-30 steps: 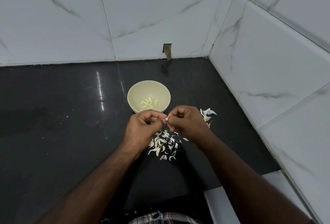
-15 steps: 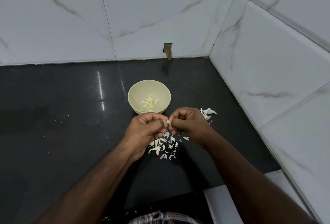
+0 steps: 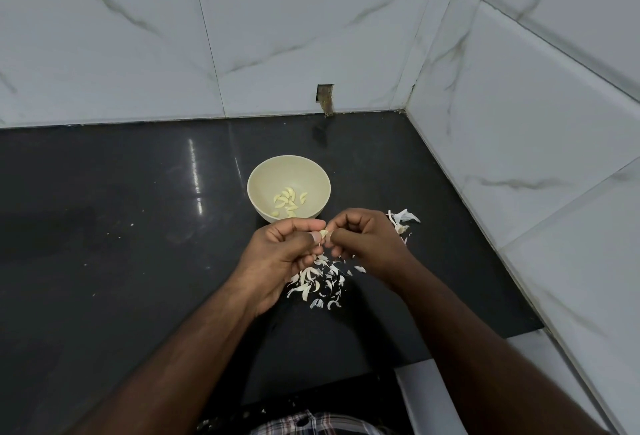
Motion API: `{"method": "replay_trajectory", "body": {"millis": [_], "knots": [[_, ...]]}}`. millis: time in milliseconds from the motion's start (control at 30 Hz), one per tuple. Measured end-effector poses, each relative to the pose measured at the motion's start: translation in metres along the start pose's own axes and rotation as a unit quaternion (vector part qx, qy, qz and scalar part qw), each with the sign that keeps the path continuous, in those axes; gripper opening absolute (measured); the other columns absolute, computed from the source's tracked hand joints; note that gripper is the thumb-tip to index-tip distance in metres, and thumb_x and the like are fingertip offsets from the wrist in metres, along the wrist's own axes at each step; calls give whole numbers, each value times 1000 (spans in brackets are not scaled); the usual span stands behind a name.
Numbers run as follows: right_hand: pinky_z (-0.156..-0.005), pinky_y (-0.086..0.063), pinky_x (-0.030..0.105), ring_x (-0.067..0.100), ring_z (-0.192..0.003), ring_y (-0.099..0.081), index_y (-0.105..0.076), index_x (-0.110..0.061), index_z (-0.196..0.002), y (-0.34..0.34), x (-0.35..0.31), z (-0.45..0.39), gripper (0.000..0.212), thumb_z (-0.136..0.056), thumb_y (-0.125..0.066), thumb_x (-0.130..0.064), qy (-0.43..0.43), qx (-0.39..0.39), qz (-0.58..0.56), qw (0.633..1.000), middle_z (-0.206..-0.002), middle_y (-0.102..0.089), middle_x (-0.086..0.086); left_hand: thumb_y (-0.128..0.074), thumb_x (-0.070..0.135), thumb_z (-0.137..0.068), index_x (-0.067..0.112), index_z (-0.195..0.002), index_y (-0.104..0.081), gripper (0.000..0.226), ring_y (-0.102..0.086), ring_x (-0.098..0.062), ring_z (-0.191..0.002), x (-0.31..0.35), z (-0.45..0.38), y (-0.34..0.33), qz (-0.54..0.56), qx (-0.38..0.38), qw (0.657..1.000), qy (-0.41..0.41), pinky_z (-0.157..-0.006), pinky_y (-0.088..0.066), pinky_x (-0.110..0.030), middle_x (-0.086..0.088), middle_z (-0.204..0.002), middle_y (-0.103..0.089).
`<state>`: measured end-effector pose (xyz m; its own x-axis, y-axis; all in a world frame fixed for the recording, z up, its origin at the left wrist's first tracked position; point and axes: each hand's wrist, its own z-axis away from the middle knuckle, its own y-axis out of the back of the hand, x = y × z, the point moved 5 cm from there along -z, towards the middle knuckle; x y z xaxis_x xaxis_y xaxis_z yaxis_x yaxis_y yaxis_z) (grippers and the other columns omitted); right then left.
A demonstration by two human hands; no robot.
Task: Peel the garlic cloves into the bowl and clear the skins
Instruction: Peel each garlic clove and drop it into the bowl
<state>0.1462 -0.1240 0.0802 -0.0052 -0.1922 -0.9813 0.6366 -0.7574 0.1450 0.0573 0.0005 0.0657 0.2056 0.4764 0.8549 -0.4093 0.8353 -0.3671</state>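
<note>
Clove: small pale garlic clove (image 3: 323, 233) we pinch between left hand (image 3: 284, 254) and right hand (image 3: 363, 244) | round cream bowl (image 3: 256, 192) just beyond both, nearer our left.

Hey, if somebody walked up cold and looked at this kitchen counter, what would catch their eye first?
Most likely the two hands at the centre, the left hand and right hand pinching one garlic clove between them. Just behind sits a cream bowl with peeled cloves in it. Pale skins lie scattered on the black counter under the hands, with another clump to the right.
</note>
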Motion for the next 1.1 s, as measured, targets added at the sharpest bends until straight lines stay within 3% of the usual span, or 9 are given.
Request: {"method": "replay_trajectory", "body": {"millis": [167, 367, 567, 767, 933, 1100], "knots": [[-55, -48, 21, 17, -61, -59, -69, 5, -87, 1, 1, 1, 6, -89, -63, 3, -6, -8, -13, 1000, -74, -69, 14, -64, -3, -92, 3, -103, -72, 15, -60, -9, -64, 4, 0, 2, -35, 4, 999, -19, -59, -51, -15, -9, -73, -69], [-61, -49, 27, 19, -64, -61, -68, 3, -92, -1, 1, 4, 7, -93, -60, 3, 0, -33, -21, 999, -78, -70, 12, -64, -2, -91, 5, -103, -74, 16, -64, -10, -67, 0, 0, 3, 38, -19, 999, 11, -62, -55, -17, -9, -76, -71], [-60, -47, 32, 18, -60, -59, -65, -7, -82, -4, -1, 3, 10, -89, -60, -2, 8, 1, 68, 998, -65, -66, 6, -68, -5, -87, 4, -105, -73, 20, -67, -13, -71, 1, -1, 4, -23, -19, 999, -22, -64, -56, -18, -10, -79, -72], [-56, -43, 29, 9, -55, -55, -61, -16, -79, -8, -2, 4, 8, -77, -59, -23, 12, 5, 147, 989, -59, -63, -3, -77, -5, -79, 3, -90, -72, 15, -65, -16, -67, 7, -1, 5, -88, -3, 993, -75, -62, -55, -20, -12, -74, -69], [-58, -47, 30, 10, -54, -57, -63, -15, -81, 4, 1, 6, 7, -86, -60, -12, 5, 47, 178, 983, -57, -63, -4, -72, -6, -84, 1, -90, -70, 10, -63, -31, -80, 5, -2, 9, -54, 12, 995, -85, -62, -56, -20, -21, -81, -71], [-60, -51, 33, 17, -58, -67, -65, -21, -78, 15, 3, 6, 12, -88, -62, -14, 4, 68, 170, 983, -62, -66, -2, -68, -8, -87, 2, -95, -70, 12, -71, -18, -75, 1, -4, 6, -43, 17, 996, -74, -61, -55, -17, -21, -89, -75]]}}
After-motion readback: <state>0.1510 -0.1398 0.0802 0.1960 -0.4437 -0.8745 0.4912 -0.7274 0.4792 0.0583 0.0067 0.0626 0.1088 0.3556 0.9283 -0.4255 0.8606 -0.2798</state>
